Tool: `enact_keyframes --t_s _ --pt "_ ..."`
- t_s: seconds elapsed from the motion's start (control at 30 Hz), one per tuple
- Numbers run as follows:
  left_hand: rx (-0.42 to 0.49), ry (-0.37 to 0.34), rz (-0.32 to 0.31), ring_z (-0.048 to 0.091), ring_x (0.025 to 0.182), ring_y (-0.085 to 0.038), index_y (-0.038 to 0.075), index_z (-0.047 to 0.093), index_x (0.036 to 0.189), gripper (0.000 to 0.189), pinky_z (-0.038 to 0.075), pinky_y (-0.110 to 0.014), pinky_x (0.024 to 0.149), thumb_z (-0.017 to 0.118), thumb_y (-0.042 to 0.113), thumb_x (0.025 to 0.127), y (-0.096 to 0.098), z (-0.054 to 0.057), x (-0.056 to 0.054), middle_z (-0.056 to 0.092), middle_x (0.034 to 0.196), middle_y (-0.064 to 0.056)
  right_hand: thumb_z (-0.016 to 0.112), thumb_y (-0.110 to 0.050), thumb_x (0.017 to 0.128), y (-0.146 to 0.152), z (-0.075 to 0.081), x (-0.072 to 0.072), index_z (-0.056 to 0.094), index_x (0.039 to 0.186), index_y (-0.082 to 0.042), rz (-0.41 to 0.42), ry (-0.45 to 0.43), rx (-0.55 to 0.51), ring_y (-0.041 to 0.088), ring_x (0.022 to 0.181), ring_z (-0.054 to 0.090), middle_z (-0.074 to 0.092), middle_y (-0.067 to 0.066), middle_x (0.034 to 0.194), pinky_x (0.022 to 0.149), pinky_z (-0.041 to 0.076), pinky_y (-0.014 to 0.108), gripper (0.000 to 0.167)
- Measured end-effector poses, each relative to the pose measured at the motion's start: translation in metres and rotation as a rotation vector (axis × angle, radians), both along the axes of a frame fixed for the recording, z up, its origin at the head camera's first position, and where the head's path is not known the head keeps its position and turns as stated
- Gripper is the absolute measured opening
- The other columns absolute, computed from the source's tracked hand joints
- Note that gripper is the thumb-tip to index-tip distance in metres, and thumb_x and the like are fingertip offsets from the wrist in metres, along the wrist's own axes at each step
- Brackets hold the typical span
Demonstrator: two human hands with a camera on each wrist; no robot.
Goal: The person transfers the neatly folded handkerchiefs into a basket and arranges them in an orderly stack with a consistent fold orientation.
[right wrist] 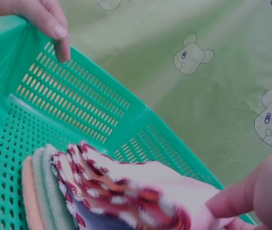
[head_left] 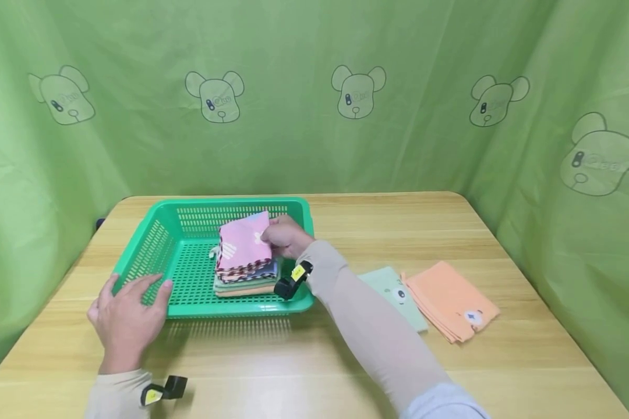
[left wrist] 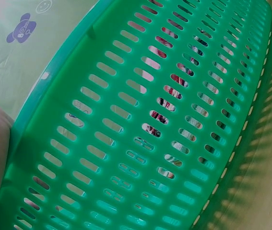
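A green plastic basket [head_left: 188, 250] with slotted walls stands on the table. Inside it, toward the right, lies a stack of folded towels [head_left: 246, 285], with orange and pale green ones at the bottom. My right hand [head_left: 288, 235] pinches a folded pink towel [head_left: 243, 241] on top of the stack between thumb and fingers. Its red-and-white stitched edges [right wrist: 121, 191] show in the right wrist view. My left hand [head_left: 131, 317] rests over the basket's front left corner, fingers bent over the rim [right wrist: 54, 28]. In the left wrist view the basket's slotted front wall [left wrist: 140, 115] covers most of the towels.
To the right of the basket, a folded pale green towel [head_left: 393, 291] lies partly behind my right forearm. Beside it is a folded orange towel [head_left: 451, 297] with an animal face. A green curtain [head_left: 293, 157] with bear prints surrounds the wooden table [head_left: 388, 221].
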State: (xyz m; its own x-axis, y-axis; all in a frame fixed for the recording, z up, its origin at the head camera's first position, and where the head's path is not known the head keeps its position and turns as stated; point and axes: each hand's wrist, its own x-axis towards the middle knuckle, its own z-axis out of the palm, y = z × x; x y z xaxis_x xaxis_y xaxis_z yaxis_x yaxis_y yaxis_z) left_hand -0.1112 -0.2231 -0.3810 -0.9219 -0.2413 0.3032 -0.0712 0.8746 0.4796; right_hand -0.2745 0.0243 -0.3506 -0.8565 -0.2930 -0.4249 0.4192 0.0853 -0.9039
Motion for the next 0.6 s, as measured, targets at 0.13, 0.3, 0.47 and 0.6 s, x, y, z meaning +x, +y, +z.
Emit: enact_keyframes --t_s 0.13,0.3,0.47,0.6 --pt "-0.006 0.002 -0.002 0.022 0.137 -0.049 0.009 0.063 0.122 0.050 0.013 -0.069 0.100 0.044 0.050 0.099 -0.0004 -0.0001 -0.0004 0.056 0.132 -0.022 0.045 0.022 0.078 0.0026 -0.0017 -0.0005 0.050 0.087 0.006 0.022 0.060 0.069 0.023 0.073 0.059 0.051 0.013 0.091 0.069 0.058 0.034 0.019" --pt "-0.004 -0.008 -0.011 0.021 0.137 -0.050 0.010 0.062 0.123 0.049 0.012 -0.070 0.100 0.045 0.048 0.099 -0.0004 -0.0009 -0.0007 0.056 0.132 -0.022 0.044 0.022 0.074 0.0068 -0.0035 0.0002 0.042 0.072 -0.002 0.037 0.101 0.132 0.022 0.071 0.058 0.050 0.012 0.088 0.066 0.058 0.032 0.024" --pt "0.001 -0.003 -0.008 0.021 0.137 -0.050 0.009 0.063 0.123 0.049 0.013 -0.070 0.100 0.046 0.048 0.099 -0.0006 -0.0005 -0.0001 0.056 0.132 -0.022 0.044 0.022 0.070 0.0071 -0.0044 0.0007 0.037 0.066 -0.006 0.073 0.141 0.229 0.020 0.064 0.055 0.048 0.009 0.082 0.054 0.053 0.027 0.030" --pt "0.003 0.004 -0.005 0.021 0.138 -0.049 0.010 0.063 0.122 0.049 0.012 -0.069 0.100 0.046 0.048 0.099 -0.0013 -0.0005 0.0004 0.056 0.132 -0.022 0.043 0.023 0.067 0.0057 -0.0047 0.0003 0.037 0.066 -0.007 0.107 0.158 0.257 0.020 0.063 0.056 0.048 0.009 0.080 0.053 0.052 0.027 0.031"
